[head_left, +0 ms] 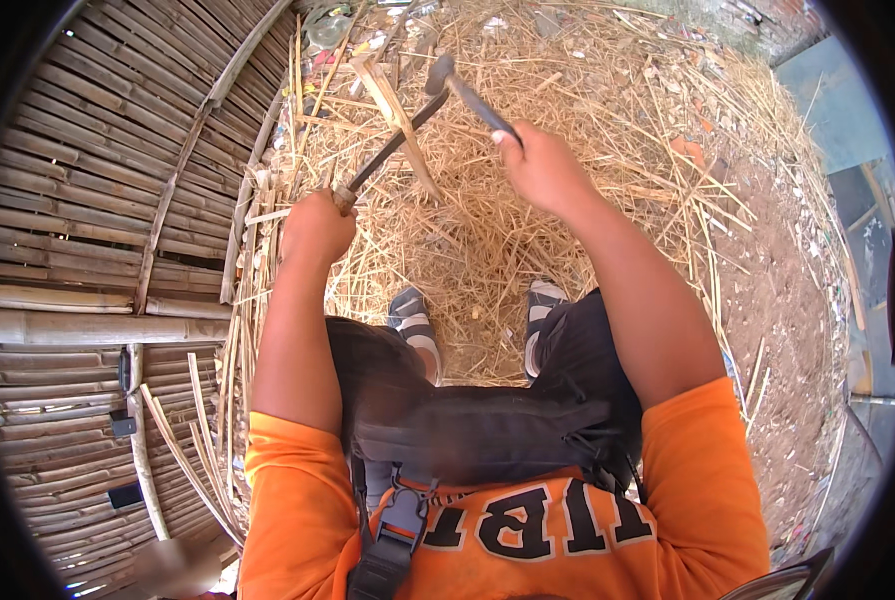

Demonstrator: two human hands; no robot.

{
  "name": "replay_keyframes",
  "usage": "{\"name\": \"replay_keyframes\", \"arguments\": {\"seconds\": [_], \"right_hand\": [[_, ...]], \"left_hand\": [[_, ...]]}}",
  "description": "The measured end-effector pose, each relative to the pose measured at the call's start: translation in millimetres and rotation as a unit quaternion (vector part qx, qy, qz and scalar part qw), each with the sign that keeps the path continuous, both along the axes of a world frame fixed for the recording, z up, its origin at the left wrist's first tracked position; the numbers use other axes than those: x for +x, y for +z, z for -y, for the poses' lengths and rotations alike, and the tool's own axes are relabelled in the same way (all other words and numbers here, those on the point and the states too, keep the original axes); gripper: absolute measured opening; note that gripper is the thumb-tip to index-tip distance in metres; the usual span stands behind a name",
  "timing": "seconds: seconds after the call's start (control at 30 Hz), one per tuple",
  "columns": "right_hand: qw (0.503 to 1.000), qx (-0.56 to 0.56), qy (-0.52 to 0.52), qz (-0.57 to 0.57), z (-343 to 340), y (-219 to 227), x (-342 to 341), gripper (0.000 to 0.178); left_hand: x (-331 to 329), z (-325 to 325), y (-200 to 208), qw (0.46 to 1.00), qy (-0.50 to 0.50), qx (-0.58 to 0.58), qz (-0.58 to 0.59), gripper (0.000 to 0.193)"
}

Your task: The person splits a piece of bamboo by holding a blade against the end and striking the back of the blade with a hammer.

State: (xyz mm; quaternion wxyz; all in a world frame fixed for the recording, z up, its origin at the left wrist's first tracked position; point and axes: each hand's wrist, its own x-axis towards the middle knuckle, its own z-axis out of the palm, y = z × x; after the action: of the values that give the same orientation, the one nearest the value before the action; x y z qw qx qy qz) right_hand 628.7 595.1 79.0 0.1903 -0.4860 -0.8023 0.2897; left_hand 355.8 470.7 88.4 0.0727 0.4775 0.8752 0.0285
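Note:
My left hand point(317, 228) is closed round the wooden handle of a long dark knife point(375, 163), whose blade slants forward and right. A pale split piece of bamboo or wood point(383, 92) crosses the blade about midway; I cannot tell how deep the blade sits in it. In my right hand point(545, 170) is a hammer point(479, 104), gripped by its dark handle. The hammer's head is at the blade's far tip; whether they touch is unclear. Beneath both tools lies a thick layer of straw-coloured splinters and strips point(467, 235).
A slatted bamboo wall point(97, 180) rises on the left, with long strips point(202, 470) leaning low beside it. My sandalled feet point(412, 315) stand among the splinters. Bare soil point(777, 290) and blue-grey panels point(837, 110) are on the right. Litter point(332, 30) lies at the far left.

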Motion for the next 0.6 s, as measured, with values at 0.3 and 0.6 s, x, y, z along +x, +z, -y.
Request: {"name": "replay_keyframes", "arguments": {"seconds": [0.3,0.6], "right_hand": [[0.998,-0.027,-0.017,-0.055,8,6,-4,0.037],[0.966,0.116,-0.037,-0.227,11,7,-4,0.035]], "left_hand": [[13,-4,2,1.000,-0.002,-0.017,0.009,0.033],[8,-6,-11,1.000,-0.024,-0.002,-0.004,0.031]]}}
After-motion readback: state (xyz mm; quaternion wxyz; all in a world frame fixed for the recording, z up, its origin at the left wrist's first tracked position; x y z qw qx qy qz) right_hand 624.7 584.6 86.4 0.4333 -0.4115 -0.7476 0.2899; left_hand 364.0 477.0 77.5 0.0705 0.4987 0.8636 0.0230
